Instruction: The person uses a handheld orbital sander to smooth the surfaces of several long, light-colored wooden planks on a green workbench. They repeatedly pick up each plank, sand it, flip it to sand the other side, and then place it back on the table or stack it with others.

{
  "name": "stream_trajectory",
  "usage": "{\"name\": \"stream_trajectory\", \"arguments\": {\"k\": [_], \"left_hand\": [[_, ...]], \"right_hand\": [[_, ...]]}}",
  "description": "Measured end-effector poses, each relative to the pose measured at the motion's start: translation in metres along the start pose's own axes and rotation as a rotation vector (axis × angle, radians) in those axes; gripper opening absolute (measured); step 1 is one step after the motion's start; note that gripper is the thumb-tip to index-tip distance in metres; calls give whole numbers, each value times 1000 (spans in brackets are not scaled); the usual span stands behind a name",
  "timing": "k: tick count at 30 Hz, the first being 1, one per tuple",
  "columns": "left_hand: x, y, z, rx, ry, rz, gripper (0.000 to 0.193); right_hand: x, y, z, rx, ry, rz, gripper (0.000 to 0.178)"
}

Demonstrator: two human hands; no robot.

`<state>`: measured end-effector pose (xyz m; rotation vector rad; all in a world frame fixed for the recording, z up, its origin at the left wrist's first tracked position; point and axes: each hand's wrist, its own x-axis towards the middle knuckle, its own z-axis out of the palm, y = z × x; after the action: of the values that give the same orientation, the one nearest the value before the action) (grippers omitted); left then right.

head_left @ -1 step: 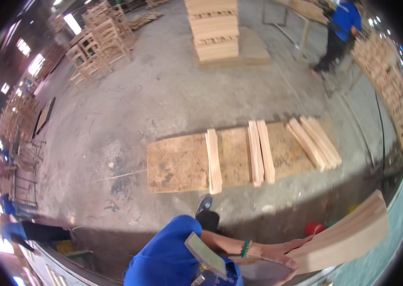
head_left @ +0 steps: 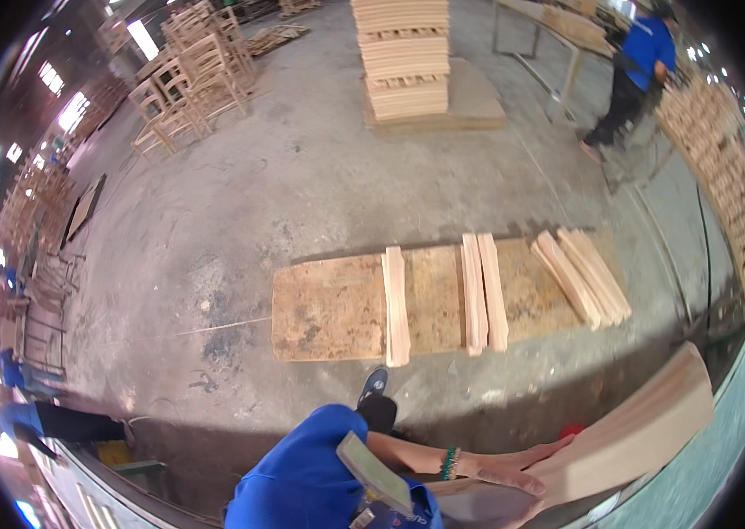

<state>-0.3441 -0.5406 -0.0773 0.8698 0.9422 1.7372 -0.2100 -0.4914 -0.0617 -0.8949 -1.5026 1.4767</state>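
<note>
My left hand [head_left: 506,469], with a beaded bracelet at its wrist, reaches across to the right. Its fingers are spread over a long, pale, gently curved wooden board [head_left: 628,436], the thumb along its face, gripping it close to the near end. The board's wide far end slants up to the right, beside a pale green surface [head_left: 734,414]. I cannot make out my right hand; the lower edge and the board leave it out of sight.
Ahead on the floor lies a flat wooden panel [head_left: 328,309] bearing a single slat [head_left: 396,309], a pair of slats [head_left: 475,300] and several more slats [head_left: 580,278]. Beyond stand a stack of wood [head_left: 403,62] and chair frames [head_left: 178,97]. A person in blue [head_left: 637,66] is at the far right.
The view has tipped slightly, so the floor items sit a little lower. The held board has shifted slightly and covers more of a red object behind it. My left hand keeps its hold.
</note>
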Motion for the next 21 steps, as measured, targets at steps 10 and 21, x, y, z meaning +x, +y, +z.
{"name": "stream_trajectory", "arguments": {"k": [10, 21], "left_hand": [[-106, 79, -187, -571, 596, -145, 72], [-245, -18, -323, -762, 1304, -153, 72]], "right_hand": [[0, 50, 239, -252, -646, -110, 107], [-82, 249, 366, -316, -1116, 208, 96]]}}
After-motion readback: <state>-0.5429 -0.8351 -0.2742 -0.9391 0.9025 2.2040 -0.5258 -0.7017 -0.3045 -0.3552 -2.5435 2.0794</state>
